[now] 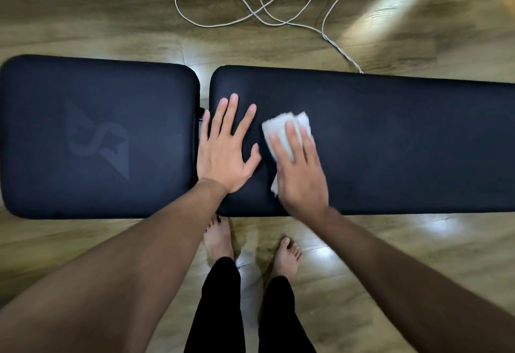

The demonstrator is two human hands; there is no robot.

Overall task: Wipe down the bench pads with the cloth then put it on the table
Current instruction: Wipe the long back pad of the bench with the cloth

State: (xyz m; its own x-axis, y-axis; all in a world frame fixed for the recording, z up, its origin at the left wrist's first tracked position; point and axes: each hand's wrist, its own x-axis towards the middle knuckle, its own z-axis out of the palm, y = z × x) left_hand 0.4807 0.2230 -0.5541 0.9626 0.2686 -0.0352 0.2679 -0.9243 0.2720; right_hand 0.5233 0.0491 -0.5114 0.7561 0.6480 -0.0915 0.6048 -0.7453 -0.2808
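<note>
Left of frame: shorter bench pad [97, 135] sat dark and matte, faint logo on it, no hand or cloth on it. Couldn't tell from surface alone whether it had been wiped; no streaks or damp patches readable.

Centre: narrow gap between the two pads. Left hand [227, 143] lay flat, fingers spread wide and straight, holding nothing, palm pressed on the near-left end of the longer bench pad [404, 141], little finger at the gap. Looked like bracing, not wiping.

Just right of it: right hand [299, 169] pressed flat on the white cloth [281, 132], fingers laid over it rather than curled round it. Cloth was bunched under the fingers, its far edge showing beyond the fingertips and a corner sticking out near the thumb. The hand was motion-blurred, so a stroke was likely under way. Cloth was on the longer pad, near its left end, centre of frame.

Right of frame: rest of the longer pad ran off the edge, no hand or cloth on it.

Judgement: task was mid-wipe. Most of the longer pad probably remained, shorter pad status unknown. Putting the cloth on the table was not done, and no table was in view.

Upper centre: white cable [259, 4] looped on wood floor [83, 18]. Bottom centre: bare feet [218, 238].
</note>
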